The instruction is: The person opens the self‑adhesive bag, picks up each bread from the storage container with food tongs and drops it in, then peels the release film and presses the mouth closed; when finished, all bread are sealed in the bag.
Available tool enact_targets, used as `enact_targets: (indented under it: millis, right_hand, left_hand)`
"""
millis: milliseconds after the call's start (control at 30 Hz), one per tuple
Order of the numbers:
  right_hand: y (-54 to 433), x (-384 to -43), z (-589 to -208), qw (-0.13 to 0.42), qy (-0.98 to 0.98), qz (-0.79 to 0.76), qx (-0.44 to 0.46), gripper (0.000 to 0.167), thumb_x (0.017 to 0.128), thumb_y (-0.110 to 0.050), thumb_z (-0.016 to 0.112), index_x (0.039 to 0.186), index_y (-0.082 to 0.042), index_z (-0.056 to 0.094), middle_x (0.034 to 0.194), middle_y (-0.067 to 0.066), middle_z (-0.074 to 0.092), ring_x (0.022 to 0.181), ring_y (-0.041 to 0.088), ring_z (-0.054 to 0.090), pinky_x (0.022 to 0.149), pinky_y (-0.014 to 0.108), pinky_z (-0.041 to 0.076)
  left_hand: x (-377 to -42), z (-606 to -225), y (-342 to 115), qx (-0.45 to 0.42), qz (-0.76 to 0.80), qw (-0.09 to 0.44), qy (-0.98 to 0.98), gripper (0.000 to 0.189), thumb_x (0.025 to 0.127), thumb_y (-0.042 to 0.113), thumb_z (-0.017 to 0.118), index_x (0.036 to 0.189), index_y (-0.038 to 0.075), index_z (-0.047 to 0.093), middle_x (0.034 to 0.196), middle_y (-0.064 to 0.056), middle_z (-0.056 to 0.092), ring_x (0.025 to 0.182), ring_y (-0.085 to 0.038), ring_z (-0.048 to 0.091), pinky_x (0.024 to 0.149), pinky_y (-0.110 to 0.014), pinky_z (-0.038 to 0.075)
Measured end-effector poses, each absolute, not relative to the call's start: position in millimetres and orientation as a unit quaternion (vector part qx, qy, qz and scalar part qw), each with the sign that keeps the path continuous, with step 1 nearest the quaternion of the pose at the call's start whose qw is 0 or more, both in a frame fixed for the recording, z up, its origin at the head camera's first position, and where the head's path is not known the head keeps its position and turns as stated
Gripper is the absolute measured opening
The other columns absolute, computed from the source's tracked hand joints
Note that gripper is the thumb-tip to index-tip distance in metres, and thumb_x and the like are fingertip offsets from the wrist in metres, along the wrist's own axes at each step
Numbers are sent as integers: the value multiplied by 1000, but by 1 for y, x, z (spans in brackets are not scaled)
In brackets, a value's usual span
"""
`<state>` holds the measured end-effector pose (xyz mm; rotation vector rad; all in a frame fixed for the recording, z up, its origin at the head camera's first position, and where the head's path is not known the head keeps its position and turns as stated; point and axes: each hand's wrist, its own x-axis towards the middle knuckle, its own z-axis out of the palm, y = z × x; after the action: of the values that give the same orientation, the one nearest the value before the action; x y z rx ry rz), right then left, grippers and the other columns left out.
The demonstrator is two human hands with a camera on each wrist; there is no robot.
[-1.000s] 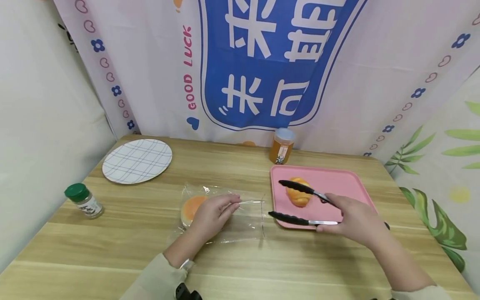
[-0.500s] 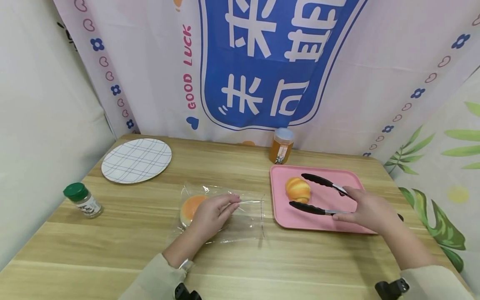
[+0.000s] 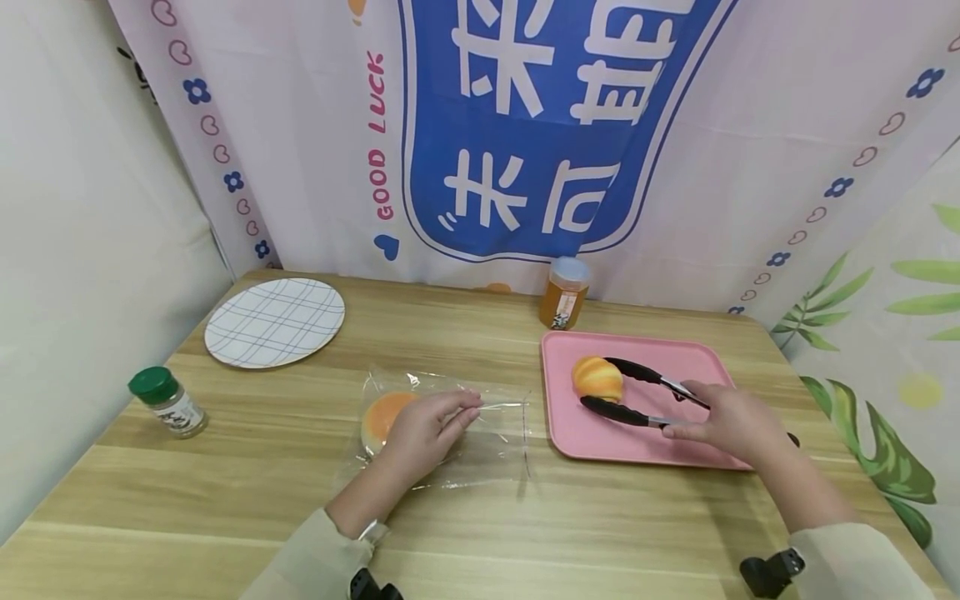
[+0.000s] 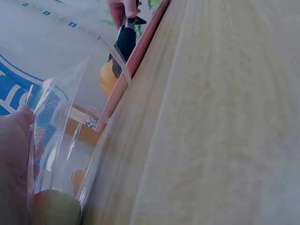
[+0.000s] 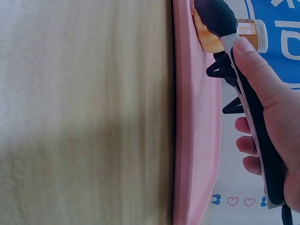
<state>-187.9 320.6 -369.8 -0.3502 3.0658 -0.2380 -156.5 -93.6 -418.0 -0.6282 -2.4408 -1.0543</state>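
Observation:
My left hand [image 3: 427,433] pinches the upper layer of a clear plastic bag [image 3: 487,450], whose mouth faces right and is held raised. Inside the bag, partly behind the hand, lies a round bun [image 3: 384,419] with an orange-brown top. In my right hand [image 3: 738,427] is a pair of tongs [image 3: 663,422] with black tips, gripped by thumb and fingers. The tong arms are spread, one tip on the far side and one on the near side of a small striped croissant-like bread [image 3: 597,379]. That bread sits on the left part of a pink tray [image 3: 645,446].
A honey-coloured jar [image 3: 564,293] with a pale lid stands behind the tray. At the back left lies a white checked plate [image 3: 275,323]. A green-capped shaker [image 3: 168,402] stands near the left edge. Printed cloth hangs behind the table.
The right hand first moved right and back with the tongs, then brought them lower around the bread. The left hand and the bag have stayed in place.

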Motion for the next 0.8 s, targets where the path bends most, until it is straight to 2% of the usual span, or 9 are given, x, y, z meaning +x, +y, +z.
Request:
enact_targets:
  millis: [333,500,567,667,733,800]
  right_hand:
    - [317,-173,-367,14,989,-92,-116,96,71,-73,70,134,-2,56,123,25,65,108,46,63,84,60,52]
    - [309,-157,-363,4,985,-112,-127,91,71,-68,74,133,-4,58,126,23,64,110,45,62,86,60,52]
    - [305,-151,-362,-6,983,-115,-140,88,71,-65,76,132,-4,59,119,19,68,98,36,66,78,52,55]
    - [299,-142,-363,-21,981,-116,-156,84,69,-62,79,129,-5,62,109,11,71,83,21,61,66,38,51]
    - [295,-138,-363,-25,978,-121,-166,83,67,-61,81,127,-6,64,107,8,72,83,19,61,66,37,50]
    - [290,-134,-364,-30,976,-124,-175,83,64,-61,82,125,-7,65,112,8,72,93,24,67,74,43,55]
  left_hand:
    - [-156,-417,-93,-227,-378,195,-876,12,90,17,70,101,13,75,108,-6,75,105,-22,71,92,-39,58]
    - [-156,-418,-93,-227,-373,201,-877,13,90,18,71,101,13,75,108,-5,75,103,-22,71,90,-39,59]
    - [-156,-418,-93,-227,-373,201,-877,13,90,18,71,101,13,75,108,-5,76,103,-22,71,90,-39,59]
    - [-156,-418,-93,-226,-373,199,-878,13,91,18,70,101,14,75,107,-4,76,102,-21,72,89,-39,59]
    - [-156,-418,-93,-226,-373,198,-878,13,91,18,70,101,14,75,107,-4,76,102,-21,72,89,-39,59]
    - [-156,-418,-93,-225,-373,196,-879,13,91,19,70,102,14,75,106,-4,76,102,-22,72,89,-39,59]
